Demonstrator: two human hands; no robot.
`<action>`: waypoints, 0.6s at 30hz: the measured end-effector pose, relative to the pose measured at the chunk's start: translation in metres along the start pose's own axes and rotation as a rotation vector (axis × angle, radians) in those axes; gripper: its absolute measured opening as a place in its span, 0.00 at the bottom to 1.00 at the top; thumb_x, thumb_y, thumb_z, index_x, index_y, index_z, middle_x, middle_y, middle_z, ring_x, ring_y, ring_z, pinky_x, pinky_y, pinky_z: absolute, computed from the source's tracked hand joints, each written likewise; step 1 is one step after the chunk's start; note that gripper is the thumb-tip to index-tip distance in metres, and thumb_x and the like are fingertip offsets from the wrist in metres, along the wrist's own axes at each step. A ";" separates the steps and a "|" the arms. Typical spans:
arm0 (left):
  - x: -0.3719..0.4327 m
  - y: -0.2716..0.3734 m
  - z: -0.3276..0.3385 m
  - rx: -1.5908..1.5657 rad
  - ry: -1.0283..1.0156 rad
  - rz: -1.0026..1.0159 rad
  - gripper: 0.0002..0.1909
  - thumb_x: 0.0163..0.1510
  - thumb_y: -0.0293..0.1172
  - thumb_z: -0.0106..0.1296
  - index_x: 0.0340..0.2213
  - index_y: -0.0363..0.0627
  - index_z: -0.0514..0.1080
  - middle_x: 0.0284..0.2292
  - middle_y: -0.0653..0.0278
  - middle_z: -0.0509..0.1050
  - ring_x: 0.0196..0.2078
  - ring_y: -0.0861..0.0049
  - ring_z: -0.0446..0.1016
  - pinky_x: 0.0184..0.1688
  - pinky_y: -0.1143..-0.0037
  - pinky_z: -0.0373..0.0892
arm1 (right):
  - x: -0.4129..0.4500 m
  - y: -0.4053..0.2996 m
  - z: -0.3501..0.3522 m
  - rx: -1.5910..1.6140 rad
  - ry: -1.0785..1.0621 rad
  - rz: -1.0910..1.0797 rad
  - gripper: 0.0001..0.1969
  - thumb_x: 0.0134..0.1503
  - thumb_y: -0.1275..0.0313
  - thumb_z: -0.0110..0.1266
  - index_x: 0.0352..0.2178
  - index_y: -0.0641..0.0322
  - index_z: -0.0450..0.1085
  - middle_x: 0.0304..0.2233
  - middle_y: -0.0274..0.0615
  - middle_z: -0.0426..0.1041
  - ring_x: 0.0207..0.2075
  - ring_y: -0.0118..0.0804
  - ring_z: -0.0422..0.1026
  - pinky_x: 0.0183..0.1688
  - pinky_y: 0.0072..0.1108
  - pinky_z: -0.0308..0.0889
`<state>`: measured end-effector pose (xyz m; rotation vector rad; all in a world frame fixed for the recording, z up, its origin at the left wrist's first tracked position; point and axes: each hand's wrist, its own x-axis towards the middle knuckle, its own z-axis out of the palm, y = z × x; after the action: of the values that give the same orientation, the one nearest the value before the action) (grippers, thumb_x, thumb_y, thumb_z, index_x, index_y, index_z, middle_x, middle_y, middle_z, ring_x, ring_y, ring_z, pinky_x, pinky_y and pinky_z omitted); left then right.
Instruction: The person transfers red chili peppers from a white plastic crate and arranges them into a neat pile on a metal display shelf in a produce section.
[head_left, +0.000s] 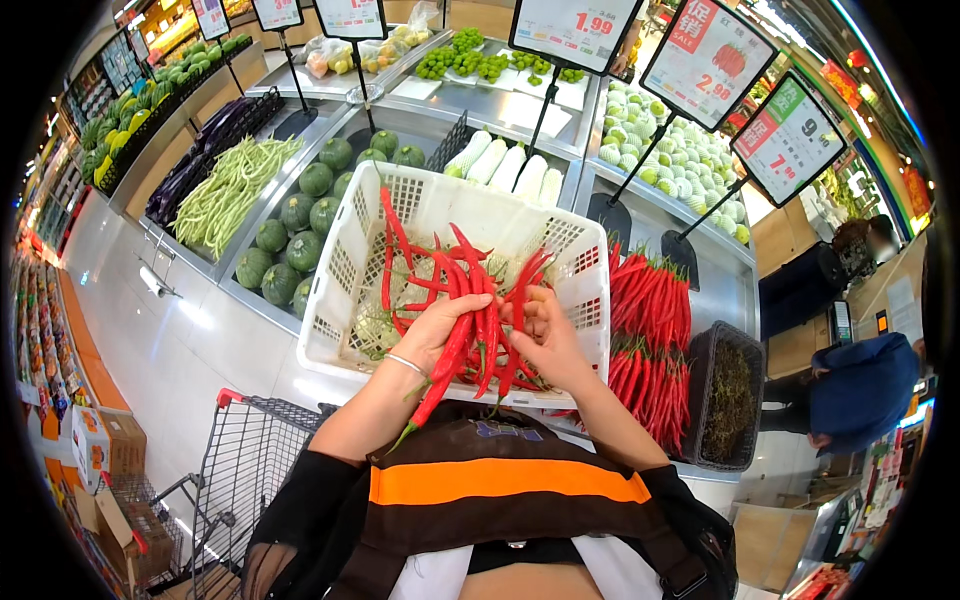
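A white plastic crate with slotted sides rests in front of me on the edge of the produce stand, with long red chili peppers scattered inside. My left hand, with a bangle at the wrist, grips a bunch of red chilies whose green stems point down toward my apron. Beside it, my right hand has its fingers curled around a few more chilies. Right of the crate, red chilies lie stacked in aligned rows on the metal display.
A dark basket holding brownish stems stands right of the rows. Round green squashes, green beans and eggplants lie leftward. Price signs rise behind. A shopping cart is at my left; people stand at right.
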<state>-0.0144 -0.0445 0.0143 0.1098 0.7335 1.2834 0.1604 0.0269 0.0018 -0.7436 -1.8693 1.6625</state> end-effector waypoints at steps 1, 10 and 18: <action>0.000 -0.002 -0.002 0.005 -0.010 0.000 0.11 0.50 0.27 0.49 0.36 0.36 0.68 0.32 0.56 0.73 0.37 0.74 0.73 0.38 0.76 0.71 | 0.003 0.004 -0.005 0.058 0.049 -0.007 0.29 0.49 0.80 0.49 0.52 0.60 0.49 0.32 0.36 0.64 0.31 0.22 0.66 0.32 0.15 0.63; 0.006 -0.022 -0.001 0.093 -0.087 -0.056 0.14 0.51 0.28 0.48 0.39 0.33 0.66 0.36 0.53 0.72 0.36 0.68 0.73 0.40 0.71 0.71 | 0.031 -0.006 -0.011 -0.474 0.176 -0.127 0.17 0.55 0.71 0.43 0.48 0.57 0.61 0.18 0.35 0.67 0.20 0.21 0.64 0.20 0.17 0.59; 0.012 -0.005 -0.006 0.045 0.033 -0.047 0.13 0.50 0.27 0.49 0.38 0.36 0.68 0.32 0.57 0.74 0.33 0.73 0.74 0.34 0.75 0.72 | 0.019 0.007 -0.015 -0.486 0.037 -0.348 0.13 0.50 0.72 0.47 0.38 0.64 0.67 0.32 0.48 0.69 0.33 0.45 0.70 0.34 0.28 0.65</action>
<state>-0.0130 -0.0376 0.0022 0.1070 0.7893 1.2263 0.1577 0.0510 -0.0031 -0.5785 -2.2520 0.9849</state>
